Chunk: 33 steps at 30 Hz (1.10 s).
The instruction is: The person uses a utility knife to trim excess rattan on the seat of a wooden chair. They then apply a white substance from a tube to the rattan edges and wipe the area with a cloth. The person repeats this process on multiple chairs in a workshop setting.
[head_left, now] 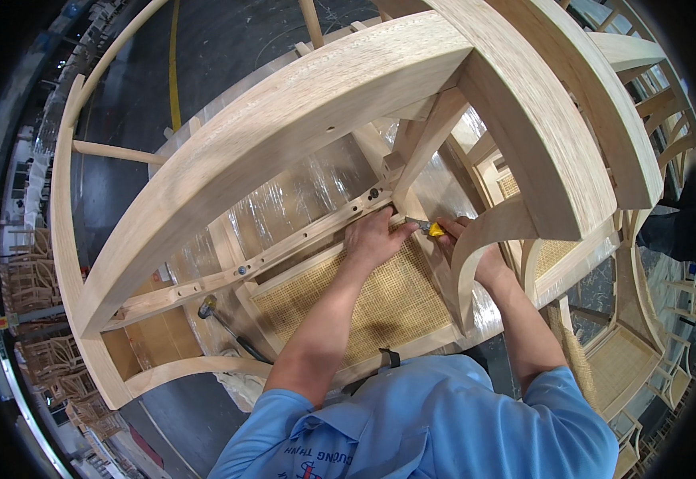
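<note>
In front of me lies a large pale wooden chair frame [284, 104], with a woven cane panel [364, 299] set in a wooden border below its curved rail. My left hand [373, 239] is at the panel's far border, beside the drilled wooden rail [304, 233]. Its thumb points right, and its fingers are bent and partly hidden, so what they hold cannot be made out. Just right of it, my right hand [461, 237] grips a small yellow-and-grey hand tool [435, 229], its grey end toward the left thumb. A curved wooden leg partly covers that hand.
A hammer [208, 306] with a dark handle rests left of the cane panel. Clear plastic film [308, 188] covers the surface under the frame. More wooden chair frames [611, 104] crowd the right, with a cane-seated chair [623, 367] at lower right. Stacked chairs line the far left.
</note>
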Tool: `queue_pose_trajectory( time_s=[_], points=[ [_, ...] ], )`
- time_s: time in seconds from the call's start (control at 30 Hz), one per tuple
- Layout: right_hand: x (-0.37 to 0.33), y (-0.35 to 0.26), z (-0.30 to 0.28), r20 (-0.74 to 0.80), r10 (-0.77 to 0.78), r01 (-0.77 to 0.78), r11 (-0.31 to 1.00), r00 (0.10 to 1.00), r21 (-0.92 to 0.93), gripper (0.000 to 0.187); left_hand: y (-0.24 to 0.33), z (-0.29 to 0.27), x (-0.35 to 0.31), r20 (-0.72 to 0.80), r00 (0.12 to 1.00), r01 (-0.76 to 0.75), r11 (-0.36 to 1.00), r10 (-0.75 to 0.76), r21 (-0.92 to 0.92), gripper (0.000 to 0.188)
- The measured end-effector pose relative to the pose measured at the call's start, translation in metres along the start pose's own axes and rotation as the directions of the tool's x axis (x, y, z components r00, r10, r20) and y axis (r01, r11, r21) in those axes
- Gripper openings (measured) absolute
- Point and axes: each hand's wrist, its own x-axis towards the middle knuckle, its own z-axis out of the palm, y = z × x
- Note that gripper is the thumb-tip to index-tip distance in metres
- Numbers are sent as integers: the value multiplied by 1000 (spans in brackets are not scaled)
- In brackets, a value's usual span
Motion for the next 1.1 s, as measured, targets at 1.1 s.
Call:
queue_pose_trajectory(
  time_s=[1.1],
  points=[
    [-2, -22, -2, 285, 513, -540, 460, 810, 705, 23, 2, -19, 0, 141, 984, 109, 994, -105, -28, 88]
  ],
)
